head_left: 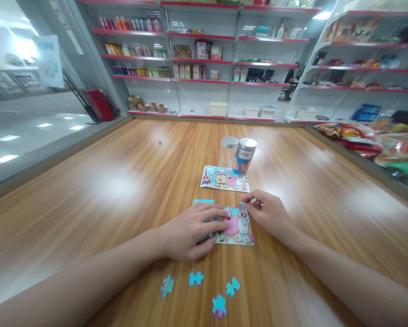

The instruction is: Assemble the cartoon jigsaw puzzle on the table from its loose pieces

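A partly assembled cartoon jigsaw puzzle (pixel 236 229) lies on the wooden table in front of me. Spread flat over its left side is my left hand (pixel 195 227), which hides that part. My right hand (pixel 267 211) pinches a small blue puzzle piece (pixel 243 205) at the puzzle's upper right edge. Closer to me lie several loose pieces: a patterned one (pixel 167 285), a blue one (pixel 196 278), another blue one (pixel 232 286) and a blue and purple one (pixel 219 305). Beyond the puzzle rests a printed picture card (pixel 224 180) with the same cartoon characters.
Behind the card stand a clear jar (pixel 229 154) with a silver lid and a labelled can (pixel 246 154). Snack packets (pixel 357 141) are piled at the right edge of the table (pixel 122 181). Stocked shelves (pixel 204 59) run along the back, and a red box (pixel 100 104) sits left.
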A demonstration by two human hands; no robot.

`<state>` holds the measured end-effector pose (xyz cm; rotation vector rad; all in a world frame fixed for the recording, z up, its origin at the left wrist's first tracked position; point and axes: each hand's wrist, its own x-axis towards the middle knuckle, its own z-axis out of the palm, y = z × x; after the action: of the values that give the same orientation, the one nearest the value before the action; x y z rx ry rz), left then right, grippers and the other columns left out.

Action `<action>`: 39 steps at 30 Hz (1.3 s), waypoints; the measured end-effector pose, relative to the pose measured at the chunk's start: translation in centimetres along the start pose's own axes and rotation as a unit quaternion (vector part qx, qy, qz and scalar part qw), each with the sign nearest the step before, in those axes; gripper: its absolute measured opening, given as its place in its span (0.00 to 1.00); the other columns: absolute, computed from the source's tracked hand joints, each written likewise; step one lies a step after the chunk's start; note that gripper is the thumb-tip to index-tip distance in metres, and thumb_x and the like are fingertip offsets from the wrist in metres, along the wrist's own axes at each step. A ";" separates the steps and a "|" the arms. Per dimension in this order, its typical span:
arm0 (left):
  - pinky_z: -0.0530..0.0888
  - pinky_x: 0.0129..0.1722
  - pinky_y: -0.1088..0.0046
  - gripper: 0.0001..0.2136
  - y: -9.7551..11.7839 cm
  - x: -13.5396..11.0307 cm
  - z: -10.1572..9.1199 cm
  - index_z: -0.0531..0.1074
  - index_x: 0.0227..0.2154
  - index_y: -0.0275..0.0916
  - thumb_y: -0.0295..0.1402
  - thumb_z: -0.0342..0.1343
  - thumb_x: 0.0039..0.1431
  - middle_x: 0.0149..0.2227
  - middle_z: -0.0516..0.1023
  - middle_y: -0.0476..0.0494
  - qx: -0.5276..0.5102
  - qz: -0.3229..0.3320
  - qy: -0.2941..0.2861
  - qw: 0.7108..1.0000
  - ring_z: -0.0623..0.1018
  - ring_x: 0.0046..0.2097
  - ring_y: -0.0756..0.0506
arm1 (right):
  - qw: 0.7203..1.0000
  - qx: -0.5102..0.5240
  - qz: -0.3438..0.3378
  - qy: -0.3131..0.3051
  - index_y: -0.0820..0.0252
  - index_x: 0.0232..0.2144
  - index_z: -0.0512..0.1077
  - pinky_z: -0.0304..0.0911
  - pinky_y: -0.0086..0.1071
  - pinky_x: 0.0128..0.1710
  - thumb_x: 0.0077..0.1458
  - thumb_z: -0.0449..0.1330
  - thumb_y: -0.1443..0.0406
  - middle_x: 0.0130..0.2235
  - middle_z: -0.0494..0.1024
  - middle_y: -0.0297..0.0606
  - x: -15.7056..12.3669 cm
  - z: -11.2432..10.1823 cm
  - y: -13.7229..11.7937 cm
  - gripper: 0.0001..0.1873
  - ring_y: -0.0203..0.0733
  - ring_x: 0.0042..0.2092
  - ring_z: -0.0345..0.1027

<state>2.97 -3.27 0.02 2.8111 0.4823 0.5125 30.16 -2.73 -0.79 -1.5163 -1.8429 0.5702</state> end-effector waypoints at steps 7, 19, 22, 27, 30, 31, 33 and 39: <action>0.66 0.65 0.50 0.22 0.0 0.0 -0.1 0.68 0.59 0.41 0.29 0.52 0.62 0.62 0.69 0.37 -0.007 0.002 0.001 1.000 0.68 0.63 0.36 | 1.000 -0.010 -0.024 -0.004 0.57 0.33 0.79 0.62 0.30 0.30 0.55 0.60 0.68 0.28 0.78 0.32 0.1 0.0 0.1 0.07 0.37 0.28 0.68; 0.64 0.66 0.50 0.21 0.0 0.1 -0.2 0.69 0.58 0.41 0.29 0.53 0.62 0.62 0.69 0.38 -0.002 0.009 -0.002 1.000 0.68 0.63 0.37 | 0.997 -0.031 -0.071 0.000 0.58 0.34 0.78 0.65 0.32 0.35 0.57 0.58 0.70 0.35 0.80 0.36 -0.1 0.1 0.4 0.08 0.38 0.32 0.71; 0.64 0.66 0.50 0.21 0.0 0.1 -0.3 0.68 0.59 0.41 0.29 0.52 0.62 0.62 0.69 0.38 0.001 0.007 -0.003 1.000 0.68 0.63 0.37 | 0.990 -0.036 -0.132 0.026 0.59 0.37 0.77 0.64 0.31 0.31 0.59 0.58 0.70 0.36 0.78 0.38 -0.7 0.0 -0.3 0.08 0.36 0.29 0.69; 0.64 0.66 0.50 0.22 0.1 0.1 -0.3 0.68 0.59 0.41 0.29 0.53 0.61 0.62 0.69 0.37 -0.001 0.008 -0.002 1.000 0.69 0.63 0.37 | 0.934 -0.010 -0.352 -0.055 0.58 0.43 0.75 0.66 0.33 0.38 0.62 0.57 0.69 0.40 0.78 0.41 -3.3 0.1 -2.8 0.09 0.42 0.40 0.72; 0.64 0.66 0.49 0.21 0.0 0.1 -0.2 0.68 0.58 0.41 0.29 0.53 0.62 0.62 0.69 0.37 -0.005 0.006 0.000 1.000 0.68 0.63 0.37 | 0.879 -0.054 -0.451 -0.147 0.60 0.41 0.75 0.60 0.33 0.30 0.65 0.56 0.64 0.35 0.76 0.39 -5.3 0.8 -4.2 0.09 0.40 0.33 0.68; 0.64 0.66 0.50 0.21 0.0 0.1 -0.2 0.68 0.58 0.41 0.29 0.53 0.62 0.62 0.69 0.38 -0.006 0.006 0.001 1.000 0.68 0.63 0.37 | 0.862 -0.067 -0.470 -0.178 0.60 0.40 0.75 0.58 0.34 0.28 0.65 0.57 0.58 0.34 0.75 0.38 -5.8 1.1 -4.5 0.12 0.40 0.32 0.67; 0.64 0.66 0.50 0.21 0.0 0.0 -0.2 0.68 0.58 0.42 0.29 0.53 0.62 0.62 0.69 0.38 -0.008 0.006 0.004 1.000 0.69 0.63 0.38 | 0.842 -0.085 -0.487 -0.217 0.59 0.36 0.75 0.52 0.34 0.25 0.65 0.56 0.49 0.30 0.73 0.35 -6.5 1.6 -4.8 0.20 0.38 0.28 0.62; 0.64 0.66 0.49 0.21 0.1 0.1 -0.3 0.69 0.58 0.42 0.29 0.54 0.61 0.62 0.69 0.38 -0.008 0.004 0.004 1.000 0.69 0.63 0.37 | 0.835 -0.092 -0.473 -0.264 0.57 0.35 0.76 0.48 0.35 0.24 0.64 0.57 0.47 0.30 0.72 0.34 -6.6 1.6 -4.5 0.21 0.37 0.28 0.61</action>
<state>2.96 -3.29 0.31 2.7982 0.4654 0.5269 26.54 -10.03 -0.18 -0.3581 -2.8095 0.3229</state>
